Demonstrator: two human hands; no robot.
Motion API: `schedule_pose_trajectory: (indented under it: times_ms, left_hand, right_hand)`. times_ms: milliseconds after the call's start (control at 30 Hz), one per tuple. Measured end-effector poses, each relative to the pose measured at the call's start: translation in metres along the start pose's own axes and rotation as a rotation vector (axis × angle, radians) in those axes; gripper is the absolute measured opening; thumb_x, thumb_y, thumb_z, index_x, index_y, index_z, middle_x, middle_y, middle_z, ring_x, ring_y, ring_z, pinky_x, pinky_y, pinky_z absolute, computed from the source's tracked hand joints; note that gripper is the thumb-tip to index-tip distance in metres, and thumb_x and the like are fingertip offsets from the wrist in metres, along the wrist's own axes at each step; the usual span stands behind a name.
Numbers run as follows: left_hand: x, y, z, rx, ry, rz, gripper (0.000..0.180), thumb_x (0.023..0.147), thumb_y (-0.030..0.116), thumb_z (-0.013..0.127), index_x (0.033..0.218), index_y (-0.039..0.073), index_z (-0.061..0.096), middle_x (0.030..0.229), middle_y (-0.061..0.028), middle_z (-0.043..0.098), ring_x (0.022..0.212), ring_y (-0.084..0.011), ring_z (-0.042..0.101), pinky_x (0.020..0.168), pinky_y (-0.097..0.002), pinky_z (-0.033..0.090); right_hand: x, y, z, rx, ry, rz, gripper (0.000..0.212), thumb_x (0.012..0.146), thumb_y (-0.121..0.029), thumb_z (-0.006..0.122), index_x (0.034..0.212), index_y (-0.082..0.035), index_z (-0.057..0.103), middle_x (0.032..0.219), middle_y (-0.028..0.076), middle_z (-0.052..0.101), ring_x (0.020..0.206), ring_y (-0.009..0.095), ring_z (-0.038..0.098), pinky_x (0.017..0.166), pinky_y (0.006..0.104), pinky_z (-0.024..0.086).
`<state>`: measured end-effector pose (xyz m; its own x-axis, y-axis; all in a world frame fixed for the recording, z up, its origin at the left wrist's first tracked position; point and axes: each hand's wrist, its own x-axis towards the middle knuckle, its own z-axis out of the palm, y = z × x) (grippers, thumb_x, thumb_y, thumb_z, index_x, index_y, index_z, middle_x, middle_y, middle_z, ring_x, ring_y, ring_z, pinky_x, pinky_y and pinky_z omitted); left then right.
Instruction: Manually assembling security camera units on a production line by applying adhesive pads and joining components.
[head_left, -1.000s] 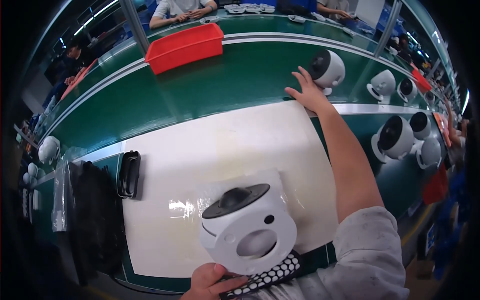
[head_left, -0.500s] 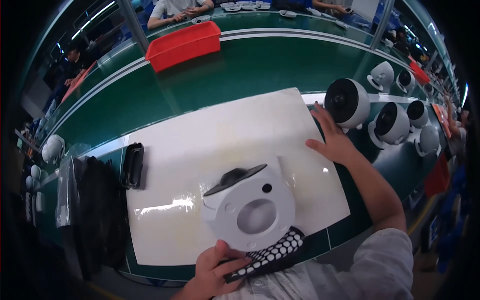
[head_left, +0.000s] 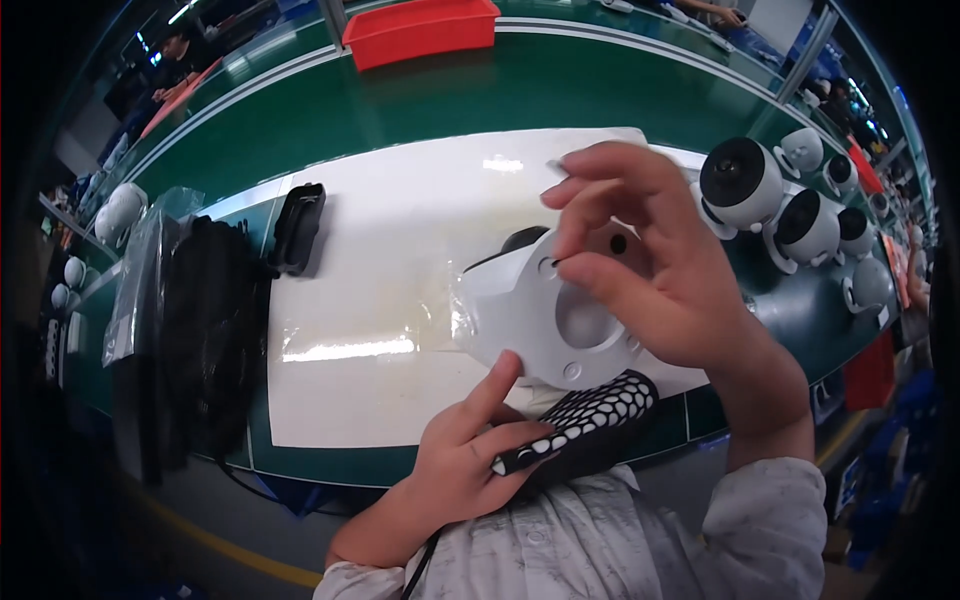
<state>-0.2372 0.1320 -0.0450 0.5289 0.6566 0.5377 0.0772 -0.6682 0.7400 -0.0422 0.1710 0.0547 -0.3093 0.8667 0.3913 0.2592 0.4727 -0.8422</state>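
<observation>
A white plastic camera housing (head_left: pixel 500 308) with a round opening and a dark hole near its edge is tilted over the mat. A black dome-shaped part shows at its far side. My left hand (head_left: pixel 465 450) is at its near edge, the thumb against the white shell. The fingers curl around a black piece with white honeycomb spots (head_left: pixel 600 408) just below the housing. Over the right part of the housing is my right hand (head_left: pixel 670 270), thumb and forefinger pinched together near its rim; whatever is between the tips is too small to make out.
Several white camera units with black faces (head_left: pixel 740 185) stand at the right. On the white mat's (head_left: pixel 350 400) left edge lies a black tray-like part (head_left: pixel 298 230), beside black bags (head_left: pixel 205 330) and clear plastic wrap. A red bin (head_left: pixel 420 35) sits at the far side.
My right hand has come from beside the camera units, fingers spread, to above the housing with its fingertips pinched. The whole view has shifted; the left hand keeps its hold.
</observation>
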Motion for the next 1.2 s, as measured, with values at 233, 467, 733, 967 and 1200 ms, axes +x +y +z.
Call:
schedule_pose_trajectory:
  times_ms: [233,467,733,967,1200]
  left_hand:
    - [-0.001,-0.001,0.002,-0.057,0.039,-0.018,0.022,0.060,0.005,0.069,0.081,0.006,0.060,0.127,-0.0223,0.037,0.066,-0.0197,0.061,0.059,-0.0271,0.048]
    - [-0.002,0.001,-0.001,-0.040,0.005,-0.023,0.026,0.057,0.000,0.069,0.082,0.003,0.061,0.130,-0.0247,0.031,0.065,-0.0180,0.061,0.061,-0.0263,0.048]
    - [0.001,-0.001,0.005,-0.072,0.105,0.024,0.021,0.060,0.002,0.069,0.079,0.003,0.060,0.127,-0.0226,0.037,0.063,-0.0186,0.061,0.059,-0.0261,0.048]
    - [0.004,0.000,0.006,-0.076,0.096,0.009,0.022,0.061,-0.001,0.068,0.081,0.001,0.060,0.128,-0.0230,0.036,0.064,-0.0179,0.061,0.059,-0.0250,0.048]
    - [0.004,0.003,0.007,-0.094,0.131,-0.018,0.025,0.059,-0.005,0.068,0.082,0.000,0.060,0.129,-0.0230,0.035,0.066,-0.0165,0.060,0.059,-0.0238,0.047]
  right_hand:
    - [-0.011,-0.001,0.010,-0.092,0.102,0.043,0.040,0.079,-0.001,0.050,0.117,-0.001,0.037,0.098,0.011,0.056,0.092,0.016,0.054,0.089,0.0319,0.035]
    - [-0.031,-0.022,0.010,-0.911,-0.125,-0.191,0.031,0.082,-0.013,0.051,0.111,-0.007,0.042,0.113,0.018,0.052,0.117,0.028,0.041,0.102,0.0439,0.008]
    - [-0.067,0.019,0.002,-0.391,0.331,-0.107,0.008,0.077,-0.009,0.059,0.084,-0.006,0.056,0.129,0.018,0.036,0.126,0.035,0.022,0.100,0.0421,0.020]
    - [-0.080,0.023,0.009,-0.208,0.300,0.027,0.007,0.077,-0.008,0.059,0.082,-0.005,0.058,0.130,0.017,0.036,0.127,0.034,0.021,0.100,0.0410,0.020]
    - [-0.089,0.025,0.013,-0.593,0.417,-0.116,0.007,0.076,-0.010,0.059,0.082,-0.006,0.058,0.125,0.016,0.041,0.122,0.032,0.030,0.098,0.0408,0.022]
